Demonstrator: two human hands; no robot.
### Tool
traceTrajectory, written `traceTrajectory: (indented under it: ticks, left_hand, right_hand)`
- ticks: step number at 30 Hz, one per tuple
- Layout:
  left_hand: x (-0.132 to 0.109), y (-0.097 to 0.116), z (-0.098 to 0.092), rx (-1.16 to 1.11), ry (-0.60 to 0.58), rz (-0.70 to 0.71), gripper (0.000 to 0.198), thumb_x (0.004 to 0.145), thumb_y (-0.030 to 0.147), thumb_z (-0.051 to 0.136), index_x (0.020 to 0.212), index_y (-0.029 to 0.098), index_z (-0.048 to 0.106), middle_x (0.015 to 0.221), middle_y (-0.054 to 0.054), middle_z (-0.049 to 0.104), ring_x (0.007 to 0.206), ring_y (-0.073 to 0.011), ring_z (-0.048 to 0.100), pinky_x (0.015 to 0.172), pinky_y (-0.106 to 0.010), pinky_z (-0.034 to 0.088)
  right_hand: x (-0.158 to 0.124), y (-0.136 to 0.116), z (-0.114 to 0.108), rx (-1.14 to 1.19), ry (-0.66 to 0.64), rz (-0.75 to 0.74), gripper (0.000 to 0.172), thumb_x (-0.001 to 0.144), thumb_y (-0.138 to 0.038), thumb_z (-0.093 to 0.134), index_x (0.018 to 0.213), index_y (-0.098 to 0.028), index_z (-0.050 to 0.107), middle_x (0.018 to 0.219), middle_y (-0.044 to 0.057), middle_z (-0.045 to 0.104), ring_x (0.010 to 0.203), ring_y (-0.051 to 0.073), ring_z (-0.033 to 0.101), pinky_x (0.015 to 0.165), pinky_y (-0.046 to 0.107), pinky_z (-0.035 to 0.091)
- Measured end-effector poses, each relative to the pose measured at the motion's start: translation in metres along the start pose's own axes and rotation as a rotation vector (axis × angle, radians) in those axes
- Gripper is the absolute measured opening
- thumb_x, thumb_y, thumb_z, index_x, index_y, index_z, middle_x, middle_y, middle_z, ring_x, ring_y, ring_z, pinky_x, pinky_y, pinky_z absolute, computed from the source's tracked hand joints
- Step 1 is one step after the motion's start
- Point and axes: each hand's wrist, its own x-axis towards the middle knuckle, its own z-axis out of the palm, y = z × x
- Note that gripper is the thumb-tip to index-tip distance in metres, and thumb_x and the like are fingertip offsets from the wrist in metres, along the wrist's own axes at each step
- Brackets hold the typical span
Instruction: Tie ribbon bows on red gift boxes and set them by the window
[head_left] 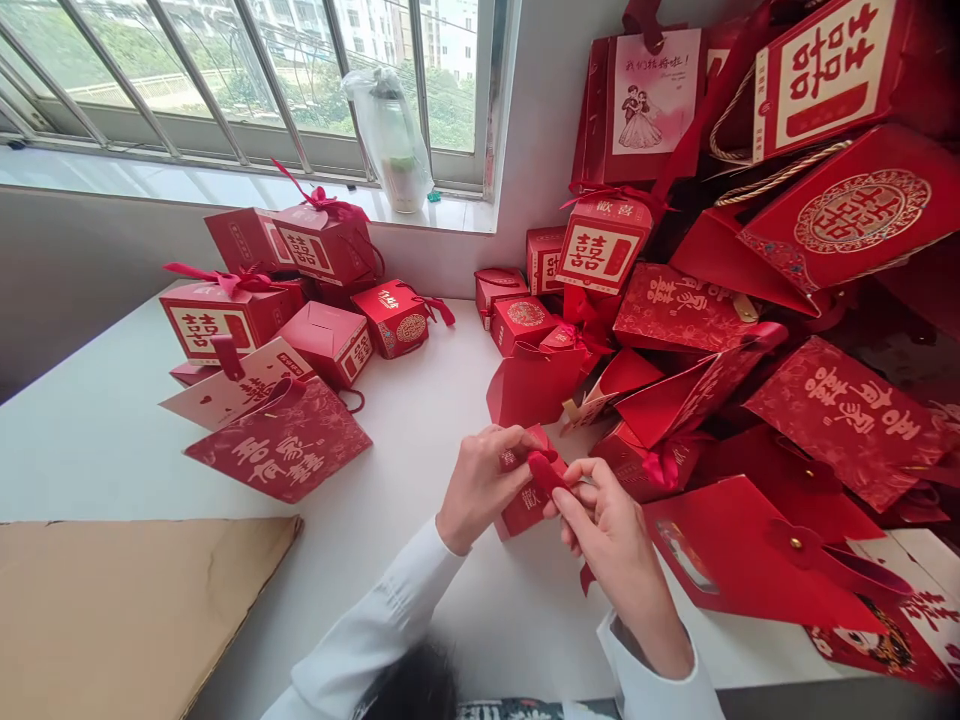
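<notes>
A small red gift box with light lettering stands on the white table between my hands. My left hand is at the box's upper left, its fingers closed on the red ribbon on top. On the right side, my right hand pinches a loop of the same red ribbon between thumb and fingers. A loose ribbon end hangs below my right hand. The underside of the box is hidden.
Many red gift bags and boxes are piled along the right. Another group of red boxes stands at the left back. A cardboard sheet lies front left. A plastic-wrapped cup stands on the windowsill.
</notes>
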Motion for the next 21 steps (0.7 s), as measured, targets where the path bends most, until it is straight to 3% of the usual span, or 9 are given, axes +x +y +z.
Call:
traceTrajectory:
  ticks: [7, 14, 21]
  left_hand:
    - [-0.003, 0.0, 0.004, 0.034, 0.034, 0.023, 0.017, 0.076, 0.007, 0.055, 0.074, 0.021, 0.065, 0.067, 0.004, 0.064, 0.066, -0.0106, 0.053, 0.064, -0.02, 0.042]
    - [-0.004, 0.001, 0.004, -0.039, 0.03, -0.043, 0.013, 0.078, 0.011, 0.058, 0.076, 0.021, 0.067, 0.074, 0.002, 0.068, 0.071, -0.0118, 0.059, 0.064, -0.021, 0.044]
    - [0.0, 0.003, -0.016, -0.24, -0.239, -0.097, 0.02, 0.088, 0.026, 0.052, 0.102, 0.017, 0.062, 0.09, -0.005, 0.071, 0.078, -0.0148, 0.063, 0.07, -0.025, 0.05]
  right_hand:
    - [0.013, -0.006, -0.002, -0.078, 0.047, -0.069, 0.03, 0.082, -0.052, 0.056, 0.087, -0.023, 0.053, 0.063, -0.004, 0.059, 0.047, 0.01, 0.049, 0.046, 0.021, 0.04]
    - [0.022, -0.003, -0.002, -0.187, 0.055, -0.063, 0.029, 0.082, -0.047, 0.055, 0.074, -0.02, 0.061, 0.056, -0.002, 0.058, 0.048, 0.012, 0.049, 0.046, 0.023, 0.039]
    - [0.027, -0.007, -0.001, -0.444, 0.131, -0.198, 0.021, 0.084, -0.037, 0.052, 0.082, -0.024, 0.068, 0.078, 0.002, 0.07, 0.065, 0.018, 0.059, 0.058, 0.026, 0.041]
